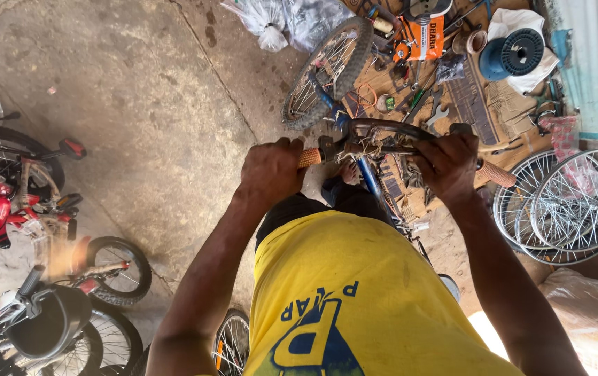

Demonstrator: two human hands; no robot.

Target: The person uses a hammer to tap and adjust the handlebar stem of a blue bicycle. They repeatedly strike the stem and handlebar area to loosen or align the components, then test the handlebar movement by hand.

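Head view: left hand (271, 170) and right hand (448, 161) both clench the bicycle handlebar (389, 131) (orange grips (497, 174)) above the concrete floor (138, 104).

A cracked, stained concrete floor (138, 90) is shown under soft daylight. Small children's bicycles (41, 278) are parked along the left edge. Loose spoked wheel rims (567, 205) are stacked at the right, beside a pale sack (591, 313). Scattered tools (424, 104) are laid on flattened cardboard (494, 111), near a blue spool (515, 52) and clear plastic bags (278, 21).
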